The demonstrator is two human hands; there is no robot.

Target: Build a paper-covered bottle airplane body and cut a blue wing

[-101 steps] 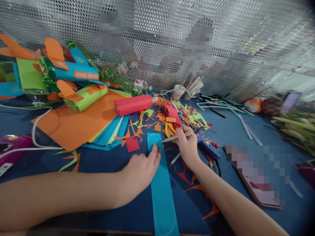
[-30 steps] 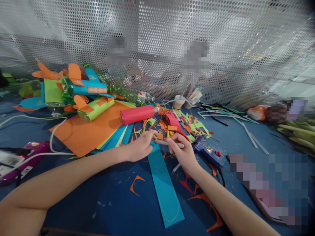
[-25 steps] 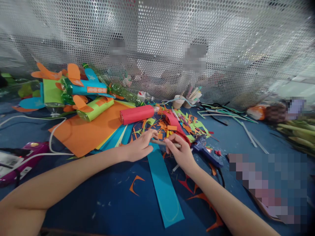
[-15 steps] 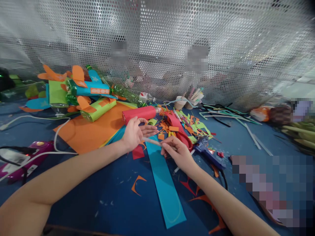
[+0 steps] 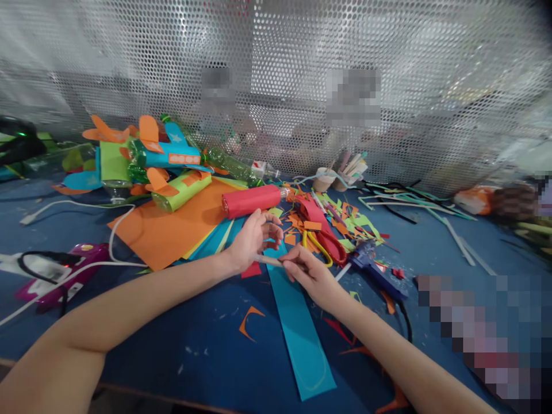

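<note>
A slim whitish pen (image 5: 271,261) is pinched in my right hand (image 5: 308,273), its far end reaching to the heel of my left hand (image 5: 254,241). That left hand is raised palm inward, fingers loosely curved and apart, with nothing seen in it. Beneath both hands lies a long blue paper strip (image 5: 297,328), with a pale rounded outline drawn at its near end. Beyond the left hand rests a bottle wrapped in red paper (image 5: 251,200). Yellow-handled scissors (image 5: 318,248) lie just past the right hand, partly hidden by red paper (image 5: 321,224).
A blue hot glue gun (image 5: 377,270) lies to the right. Paper scraps (image 5: 345,215) cover the middle back. Orange sheets (image 5: 172,230) and paper-covered bottle planes (image 5: 166,155) fill the left, near a purple power strip (image 5: 69,276) with cables. Perforated metal mesh (image 5: 276,80) stands behind.
The view has shifted slightly, moving the scene right. My left fingers have curled inward from a straighter pose. More of the yellow scissors handle shows. The pen stays in my right hand.
</note>
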